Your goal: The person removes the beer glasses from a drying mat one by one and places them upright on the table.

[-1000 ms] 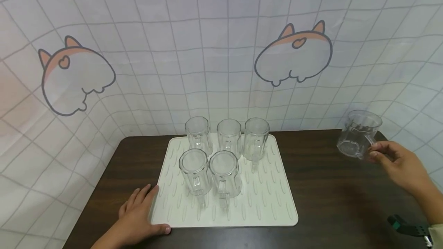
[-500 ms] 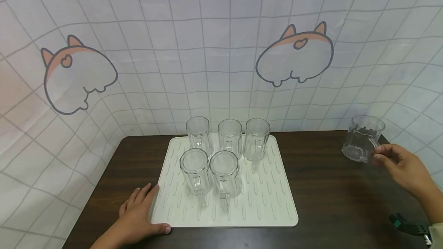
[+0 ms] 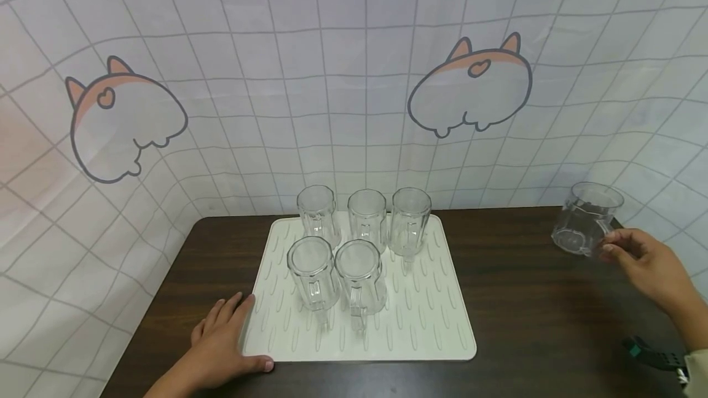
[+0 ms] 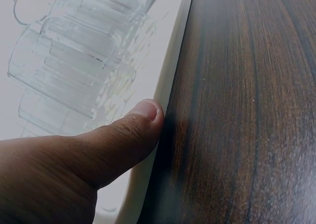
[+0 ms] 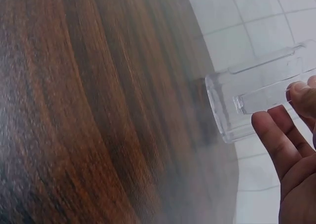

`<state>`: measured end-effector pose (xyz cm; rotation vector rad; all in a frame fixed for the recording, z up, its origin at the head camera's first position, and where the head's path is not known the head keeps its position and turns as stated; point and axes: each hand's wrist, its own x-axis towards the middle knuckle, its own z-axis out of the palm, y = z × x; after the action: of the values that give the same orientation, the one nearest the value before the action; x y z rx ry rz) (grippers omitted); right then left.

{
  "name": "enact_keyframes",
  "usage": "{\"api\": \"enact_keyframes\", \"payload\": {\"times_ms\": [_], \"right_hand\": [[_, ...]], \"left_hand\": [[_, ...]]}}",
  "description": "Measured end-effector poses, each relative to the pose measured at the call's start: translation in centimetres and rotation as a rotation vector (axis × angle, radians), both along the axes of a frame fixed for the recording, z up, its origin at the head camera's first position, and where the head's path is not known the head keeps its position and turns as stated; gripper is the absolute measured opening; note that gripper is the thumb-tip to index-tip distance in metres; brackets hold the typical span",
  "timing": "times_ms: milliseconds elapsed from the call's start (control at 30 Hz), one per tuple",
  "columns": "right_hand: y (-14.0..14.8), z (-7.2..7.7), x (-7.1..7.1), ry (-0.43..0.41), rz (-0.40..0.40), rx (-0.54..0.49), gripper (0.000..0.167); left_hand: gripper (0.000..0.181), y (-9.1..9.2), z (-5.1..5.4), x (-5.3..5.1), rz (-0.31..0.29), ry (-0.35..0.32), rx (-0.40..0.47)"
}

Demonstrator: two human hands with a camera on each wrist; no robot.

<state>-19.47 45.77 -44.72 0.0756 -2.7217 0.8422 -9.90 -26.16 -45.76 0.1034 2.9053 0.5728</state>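
At the far right of the head view, my right hand [image 3: 655,269] pinches the handle of a clear glass mug [image 3: 575,226]. The mug has its open rim upward; whether its base touches the table I cannot tell. The right wrist view shows thumb and fingers at the handle of this mug [image 5: 256,93]. My left hand [image 3: 216,343] rests at the near left corner of a white ribbed drying mat [image 3: 420,324], fingers spread along its side. Its thumb [image 4: 143,115] lies on the mat's front edge. Several clear glass mugs [image 3: 359,275] stand on the mat in two rows.
A dark wood-grain table [image 3: 525,312] carries the mat. Behind it hangs a white grid-patterned curtain [image 3: 354,78] with cartoon animals, close to the back row of mugs. A dark wristband [image 3: 655,358] shows at the right sleeve.
My right hand has moved a little to the right with the glass mug. The left hand, the mat and the mugs on it have stayed put.
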Motion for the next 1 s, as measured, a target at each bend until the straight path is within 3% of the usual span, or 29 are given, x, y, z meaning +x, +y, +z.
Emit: {"api": "enact_keyframes", "payload": {"times_ms": [167,733,900,1000], "right_hand": [[0.6,0.0,0.2,-0.011,-0.058,0.028,0.025],[0.9,-0.4,0.5,0.02,-0.078,0.01,0.028],[0.2,0.0,1.1,0.05,-0.172,-0.046,0.044],[-0.9,0.6,1.8,0.09,-0.195,-0.071,0.046]], "left_hand": [[0.135,0.0,-0.2,0.1,-0.004,0.008,0.014],[0.134,0.0,-0.1,0.2,-0.014,0.032,-0.003],[0.134,0.0,-0.1,0.2,-0.012,0.033,-0.003],[0.134,0.0,0.0,0.2,-0.015,0.027,-0.005]]}}
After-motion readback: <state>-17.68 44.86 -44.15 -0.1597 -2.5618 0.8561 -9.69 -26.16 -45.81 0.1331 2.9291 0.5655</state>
